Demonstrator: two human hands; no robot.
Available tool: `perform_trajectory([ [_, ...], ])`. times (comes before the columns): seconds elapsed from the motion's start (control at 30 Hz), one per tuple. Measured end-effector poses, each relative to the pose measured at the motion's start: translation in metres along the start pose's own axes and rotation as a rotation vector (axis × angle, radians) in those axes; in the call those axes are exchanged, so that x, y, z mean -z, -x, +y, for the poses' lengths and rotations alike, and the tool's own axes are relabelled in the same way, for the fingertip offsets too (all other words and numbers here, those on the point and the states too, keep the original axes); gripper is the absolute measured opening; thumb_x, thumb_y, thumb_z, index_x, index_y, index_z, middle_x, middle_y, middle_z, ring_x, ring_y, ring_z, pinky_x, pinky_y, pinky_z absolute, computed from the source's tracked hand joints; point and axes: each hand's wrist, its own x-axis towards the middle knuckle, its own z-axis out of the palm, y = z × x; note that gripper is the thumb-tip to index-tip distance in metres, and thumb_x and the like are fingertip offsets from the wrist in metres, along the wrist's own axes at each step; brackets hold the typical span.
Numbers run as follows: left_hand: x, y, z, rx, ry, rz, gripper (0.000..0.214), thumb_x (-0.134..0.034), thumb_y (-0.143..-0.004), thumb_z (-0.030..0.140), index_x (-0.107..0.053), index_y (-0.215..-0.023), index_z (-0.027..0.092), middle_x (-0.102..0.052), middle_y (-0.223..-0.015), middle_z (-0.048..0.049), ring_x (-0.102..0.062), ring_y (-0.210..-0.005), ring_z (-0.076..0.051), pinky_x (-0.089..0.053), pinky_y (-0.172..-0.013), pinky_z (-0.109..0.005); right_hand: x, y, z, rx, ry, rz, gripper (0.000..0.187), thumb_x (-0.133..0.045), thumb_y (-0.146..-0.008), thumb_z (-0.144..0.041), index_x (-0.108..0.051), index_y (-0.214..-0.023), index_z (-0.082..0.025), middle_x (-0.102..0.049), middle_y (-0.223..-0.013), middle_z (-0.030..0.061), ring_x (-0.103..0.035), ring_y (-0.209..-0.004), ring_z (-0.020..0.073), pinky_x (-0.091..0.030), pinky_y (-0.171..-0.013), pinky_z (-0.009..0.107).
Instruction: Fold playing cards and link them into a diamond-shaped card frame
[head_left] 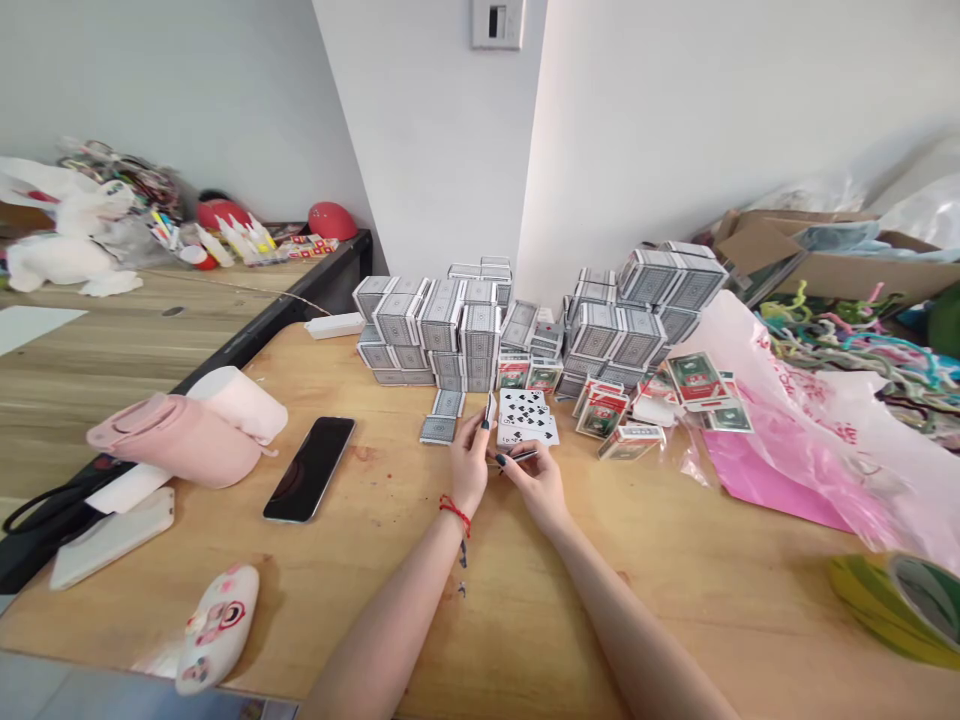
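Note:
My left hand (471, 455), with a red string bracelet at the wrist, is closed on a thin set of playing cards (490, 408) seen nearly edge-on. Close beside it, my right hand (538, 482) pinches more cards (525, 456), also almost edge-on; how many is too small to tell. Just beyond my fingers, spades cards (523, 408) lie face up in overlapping rows. Left of them, two small piles of face-down cards (439, 430) rest on the table. Green-and-red card boxes (602, 410) stand to the right.
Stacked grey-backed decks (442, 320) line the back, with another stack (637, 320) at the right. A black phone (310, 470), a pink case (180, 440) and a white decorated object (217, 628) lie left. Pink plastic (795, 440) and a tape roll (892, 605) are right.

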Motion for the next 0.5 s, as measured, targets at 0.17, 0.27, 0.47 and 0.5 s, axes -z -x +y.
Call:
perform_trajectory([
  [0.17, 0.000, 0.000, -0.002, 0.024, 0.000, 0.037, 0.030, -0.055, -0.075, 0.032, -0.062, -0.100, 0.016, -0.063, -0.104, -0.0109, -0.058, -0.096, -0.023, -0.045, -0.059, -0.023, -0.001, 0.000, 0.006, -0.007, 0.045, 0.030, 0.028, -0.068, -0.065, -0.040, -0.052, -0.076, -0.020, -0.056, -0.075, 0.0020, -0.055, -0.067, 0.0151, -0.048, -0.064, 0.029],
  [0.27, 0.000, 0.000, -0.003, 0.015, -0.005, 0.042, 0.030, -0.054, -0.076, 0.031, -0.062, -0.101, 0.016, -0.063, -0.102, -0.0103, -0.058, -0.094, -0.022, -0.046, -0.065, -0.024, -0.001, 0.000, 0.009, 0.002, 0.080, 0.036, 0.027, -0.066, -0.067, -0.039, -0.051, -0.079, -0.020, -0.056, -0.075, 0.0021, -0.055, -0.065, 0.0148, -0.048, -0.062, 0.029],
  [0.47, -0.001, 0.002, -0.002, -0.010, 0.026, 0.033, 0.028, -0.057, -0.074, 0.028, -0.063, -0.099, 0.018, -0.062, -0.106, -0.0089, -0.056, -0.099, -0.023, -0.046, -0.072, -0.026, -0.003, -0.001, 0.011, 0.006, 0.100, 0.051, 0.028, -0.066, -0.067, -0.041, -0.051, -0.079, -0.020, -0.058, -0.075, 0.0027, -0.056, -0.065, 0.0156, -0.048, -0.060, 0.028],
  [0.5, -0.001, 0.002, -0.002, -0.006, 0.029, 0.034, 0.028, -0.057, -0.074, 0.028, -0.063, -0.100, 0.018, -0.062, -0.107, -0.0088, -0.056, -0.099, -0.023, -0.046, -0.072, -0.026, -0.003, -0.001, 0.011, 0.004, 0.103, 0.054, 0.029, -0.066, -0.067, -0.042, -0.051, -0.079, -0.020, -0.059, -0.075, 0.0026, -0.056, -0.065, 0.0156, -0.048, -0.060, 0.028],
])
